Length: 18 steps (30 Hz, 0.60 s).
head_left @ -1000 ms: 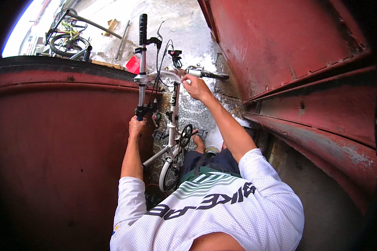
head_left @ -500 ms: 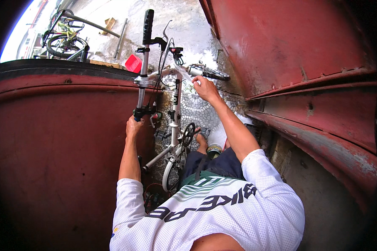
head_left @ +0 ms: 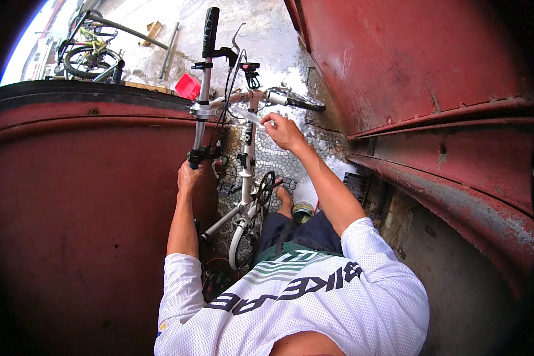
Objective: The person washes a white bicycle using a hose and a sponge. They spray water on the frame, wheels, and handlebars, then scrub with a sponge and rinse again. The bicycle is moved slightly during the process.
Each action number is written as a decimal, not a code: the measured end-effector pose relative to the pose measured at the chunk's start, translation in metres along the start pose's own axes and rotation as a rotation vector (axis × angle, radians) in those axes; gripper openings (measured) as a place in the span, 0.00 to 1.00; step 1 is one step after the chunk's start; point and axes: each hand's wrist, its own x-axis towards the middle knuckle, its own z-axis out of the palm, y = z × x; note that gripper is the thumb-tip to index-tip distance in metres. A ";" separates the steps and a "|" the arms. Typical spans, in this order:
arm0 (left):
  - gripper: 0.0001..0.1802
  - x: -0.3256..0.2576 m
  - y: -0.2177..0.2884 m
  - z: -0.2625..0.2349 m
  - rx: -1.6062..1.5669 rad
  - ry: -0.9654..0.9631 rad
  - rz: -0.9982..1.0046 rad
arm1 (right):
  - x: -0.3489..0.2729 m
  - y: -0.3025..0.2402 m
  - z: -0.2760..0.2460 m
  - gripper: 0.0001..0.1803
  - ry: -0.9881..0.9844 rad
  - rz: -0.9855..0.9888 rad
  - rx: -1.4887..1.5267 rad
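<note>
Fingers of the left hand are wrapped shut around the lower end of the silver handlebar tube, right at its black clamp. Right hand pinches a thin clear plastic tube or nozzle, fingertips closed on its near end; I can't tell what it is exactly.

Small white folding bicycle stands between the knees, squeezed between a dark red metal wall on the left and a rusty red metal panel on the right.

- Bar is swung so its long axis runs nearly straight away from the person; black rubber grip at the far end, second grip pointing right.
- Clear tube's free tip points left toward the stem junction, just beside it, apart from the left hand.
- Right hand is the nearer one to that junction; left hand sits lower down, on the bar.

Beyond: wet concrete floor, red plastic container, another bicycle lying at upper left.
</note>
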 end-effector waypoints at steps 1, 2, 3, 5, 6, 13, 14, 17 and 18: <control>0.22 0.000 -0.001 -0.001 0.006 -0.001 0.005 | 0.000 0.004 -0.002 0.13 -0.003 0.069 -0.031; 0.22 0.001 0.001 0.000 0.011 -0.004 0.012 | 0.001 0.011 -0.004 0.13 -0.004 0.139 -0.063; 0.22 0.001 0.002 0.001 0.016 -0.007 0.018 | 0.003 0.017 -0.005 0.13 0.009 0.176 -0.059; 0.21 0.001 0.005 0.002 0.003 -0.015 0.004 | 0.005 0.035 -0.007 0.13 0.089 0.190 -0.117; 0.21 0.001 0.005 0.002 -0.004 -0.017 -0.003 | 0.007 0.043 -0.009 0.13 0.129 0.195 -0.146; 0.21 0.000 0.006 0.002 0.010 -0.004 0.000 | 0.012 0.075 -0.020 0.14 0.205 0.297 -0.236; 0.21 -0.001 0.004 0.001 0.013 -0.005 -0.006 | 0.011 0.074 -0.018 0.14 0.196 0.309 -0.229; 0.21 -0.001 0.003 -0.003 -0.040 -0.056 -0.015 | 0.009 0.074 -0.014 0.13 0.139 0.223 -0.167; 0.21 0.000 0.005 -0.003 -0.070 -0.081 -0.012 | 0.009 0.079 -0.017 0.14 0.153 0.244 -0.189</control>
